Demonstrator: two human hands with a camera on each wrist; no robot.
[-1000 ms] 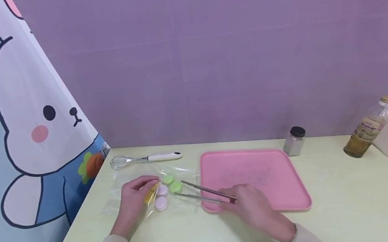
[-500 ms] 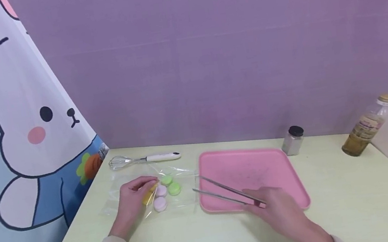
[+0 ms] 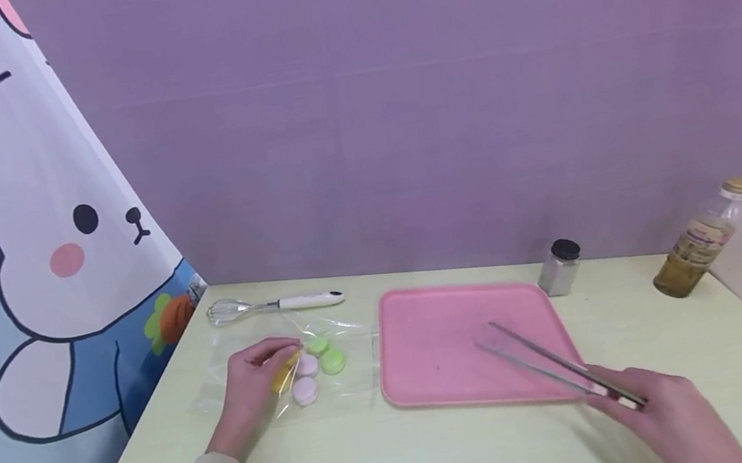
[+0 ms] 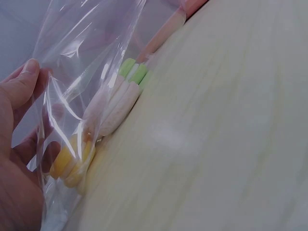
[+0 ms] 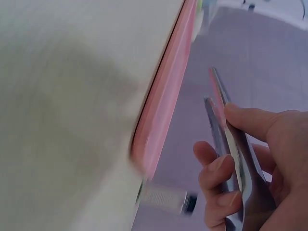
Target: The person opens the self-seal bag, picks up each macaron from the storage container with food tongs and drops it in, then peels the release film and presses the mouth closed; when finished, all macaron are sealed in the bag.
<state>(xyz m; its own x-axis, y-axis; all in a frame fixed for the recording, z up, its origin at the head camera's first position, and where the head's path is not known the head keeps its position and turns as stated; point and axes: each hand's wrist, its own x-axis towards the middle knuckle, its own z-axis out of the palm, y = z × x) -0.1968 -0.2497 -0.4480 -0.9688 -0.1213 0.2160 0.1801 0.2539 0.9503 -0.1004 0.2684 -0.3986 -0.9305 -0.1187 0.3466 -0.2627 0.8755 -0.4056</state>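
Note:
A clear plastic bag [image 3: 358, 376] lies on the left of the table with green macarons [image 3: 333, 360], lilac macarons [image 3: 305, 391] and yellow macarons [image 3: 281, 379] inside it. My left hand [image 3: 249, 390] pinches the film of this bag between thumb and fingers, beside the yellow ones. In my right hand [image 3: 667, 411] is a pair of metal tongs [image 3: 553, 366], whose tips are apart and hold nothing. The tongs reach over the right part of a pink tray [image 3: 435, 326], and the hand itself is off the tray's front right corner.
A whisk [image 3: 309, 301] with a white handle lies behind the bag. At the back right, a small jar [image 3: 559, 273] with a black lid stands near the tray's corner. Farther right is a corked glass bottle [image 3: 694, 255] with brown liquid. A purple cloth backdrop [image 3: 355, 122] rises behind the table.
My right hand has drawn the tongs away from the green macarons, moving right across the tray toward its front right corner. My left hand stays at the bag.

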